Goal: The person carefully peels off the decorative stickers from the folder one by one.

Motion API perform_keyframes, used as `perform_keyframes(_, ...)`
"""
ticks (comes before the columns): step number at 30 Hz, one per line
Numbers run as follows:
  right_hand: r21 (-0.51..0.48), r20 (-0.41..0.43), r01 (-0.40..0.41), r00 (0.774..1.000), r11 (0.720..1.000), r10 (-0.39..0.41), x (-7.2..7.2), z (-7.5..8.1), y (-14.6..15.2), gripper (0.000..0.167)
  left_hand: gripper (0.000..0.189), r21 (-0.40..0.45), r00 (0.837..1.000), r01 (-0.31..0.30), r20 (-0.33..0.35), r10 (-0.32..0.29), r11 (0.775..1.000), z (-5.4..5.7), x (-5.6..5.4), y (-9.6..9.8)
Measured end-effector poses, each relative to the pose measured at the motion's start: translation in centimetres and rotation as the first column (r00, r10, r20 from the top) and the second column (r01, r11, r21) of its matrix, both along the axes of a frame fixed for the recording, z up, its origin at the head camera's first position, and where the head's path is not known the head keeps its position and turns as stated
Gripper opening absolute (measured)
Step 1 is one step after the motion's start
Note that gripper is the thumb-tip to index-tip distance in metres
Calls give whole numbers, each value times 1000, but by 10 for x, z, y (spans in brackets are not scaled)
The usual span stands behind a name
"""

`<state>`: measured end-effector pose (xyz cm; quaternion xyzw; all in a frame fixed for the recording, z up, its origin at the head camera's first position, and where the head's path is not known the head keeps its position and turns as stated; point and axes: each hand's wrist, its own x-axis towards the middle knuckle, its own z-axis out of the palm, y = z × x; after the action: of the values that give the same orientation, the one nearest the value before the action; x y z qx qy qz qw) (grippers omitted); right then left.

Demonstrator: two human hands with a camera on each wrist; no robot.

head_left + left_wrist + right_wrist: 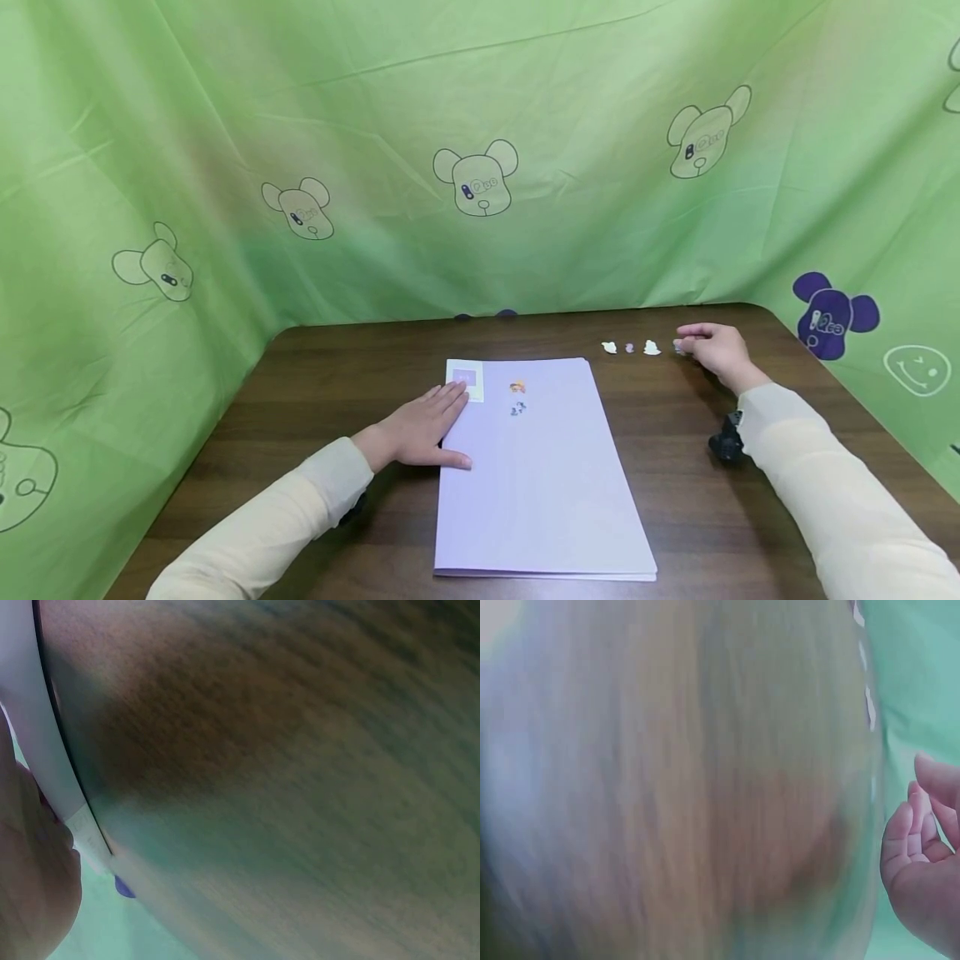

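My left hand (427, 423) rests on the left edge of a stack of pale lilac paper (540, 492), its fingers straight. The fingertips touch a small white card with a purple square (467, 377) at the sheet's top left corner. Two small stickers, an orange one (517, 387) and a blue-grey one (518, 408), lie on the sheet. At the far right, my right hand (716, 350) hovers with loosely bent fingers over a small purplish sticker (678, 347), partly hidden by the fingertips. In the right wrist view the hand (922, 855) appears apart from the tabletop.
Left of the right hand, a white cut-out (651, 347), a small purple piece (629, 347) and another white cut-out (610, 347) lie in a row on the brown wooden table (337, 367). A green curtain with bear drawings (390, 267) hangs behind the table.
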<state>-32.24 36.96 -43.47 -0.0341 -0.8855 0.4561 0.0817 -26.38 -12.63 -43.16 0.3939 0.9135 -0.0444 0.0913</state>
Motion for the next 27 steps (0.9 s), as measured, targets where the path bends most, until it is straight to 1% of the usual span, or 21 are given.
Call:
perform_keyframes(2, -33, -24, -19, 1000, 999, 19, 0, 2, -9, 39, 110, 1, 1000, 0, -1, 0, 1000, 0, 0, 0)
perform_keyframes(5, -87, -36, -62, 998, 994, 59, 0, 6, -25, 40, 109, 6, 1000, 4, -3, -4, 1000, 0, 1, -1)
perform_keyframes(8, -130, -35, -102, 995, 986, 98, 1, 9, -43, 41, 109, 10, 1000, 6, -5, -6, 1000, 1, 1, -1)
perform_keyframes(13, -168, -9, -157, 987, 973, 158, 6, 14, -76, 42, 110, 13, 1000, 8, -7, -8, 1000, 1, 1, -1)
perform_keyframes(17, -187, 10, -191, 980, 964, 196, 11, 13, -102, 42, 110, 1, 1000, 0, -2, 0, 1000, 0, 0, 0)
perform_keyframes(22, -179, 13, -245, 968, 953, 252, 20, 9, -132, 38, 110, 0, 1000, -4, 3, 4, 1000, 1, 0, 0)
perform_keyframes(27, -216, 27, -282, 955, 935, 294, 30, 4, -160, 34, 111, 0, 1000, -11, 7, 11, 1000, 0, 0, 0)
